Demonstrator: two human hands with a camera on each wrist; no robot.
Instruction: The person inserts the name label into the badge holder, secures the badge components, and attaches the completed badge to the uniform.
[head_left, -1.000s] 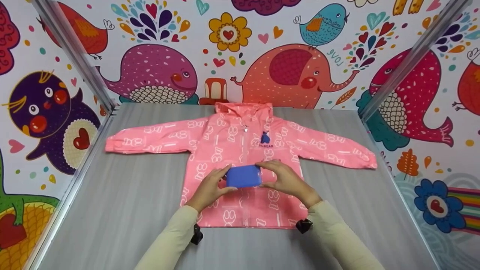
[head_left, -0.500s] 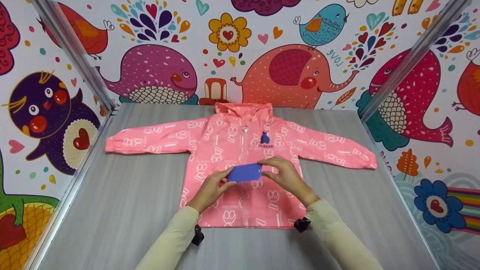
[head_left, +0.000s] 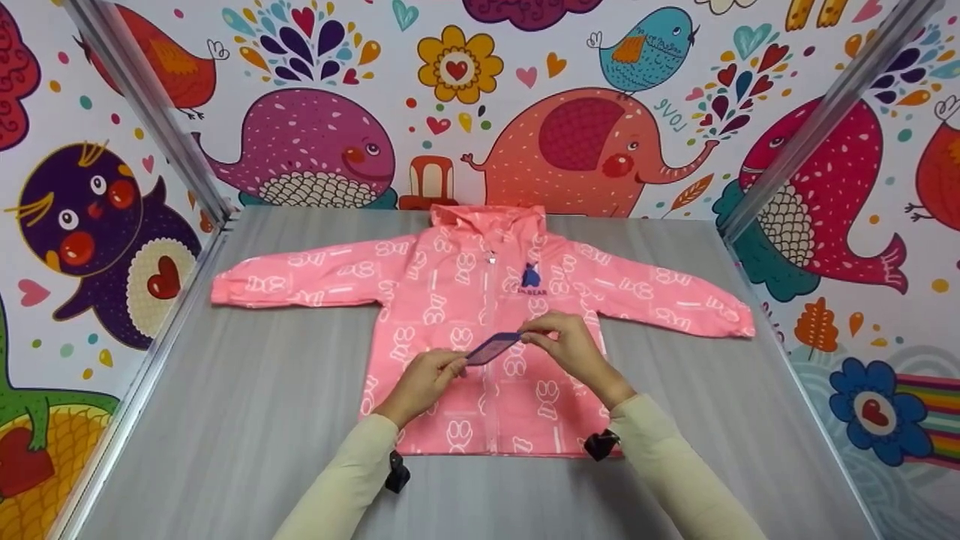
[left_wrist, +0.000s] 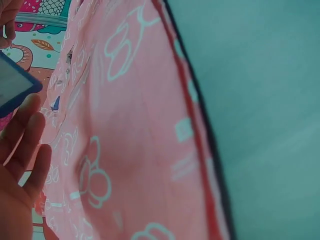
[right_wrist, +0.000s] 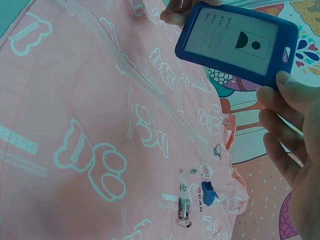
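A blue ID badge holder (head_left: 493, 349) is held tilted above the front of a pink hooded jacket (head_left: 450, 405). My left hand (head_left: 429, 380) pinches its left end, and my right hand (head_left: 576, 349) pinches the right end between thumb and fingers. In the right wrist view, the holder's face (right_wrist: 230, 42) shows a white card with a printed figure and text lines; a slot sits at the end near my right thumb. A metal badge clip (right_wrist: 184, 205) lies on the jacket's chest, beside the blue bear print (right_wrist: 208, 193). The left wrist view catches only one corner of the holder (left_wrist: 20, 85).
The jacket lies flat, sleeves spread, hood toward the back wall, on a grey table (head_left: 277, 390). A metal zipper pull (head_left: 491, 259) sits near its collar. Cartoon-printed walls (head_left: 450, 127) enclose the back and both sides, with metal corner posts (head_left: 150, 112).
The badge holder has turned from showing its plain blue back to a slanted, nearly edge-on pose in the head view. Both hands have shifted slightly with it; the jacket stays put.
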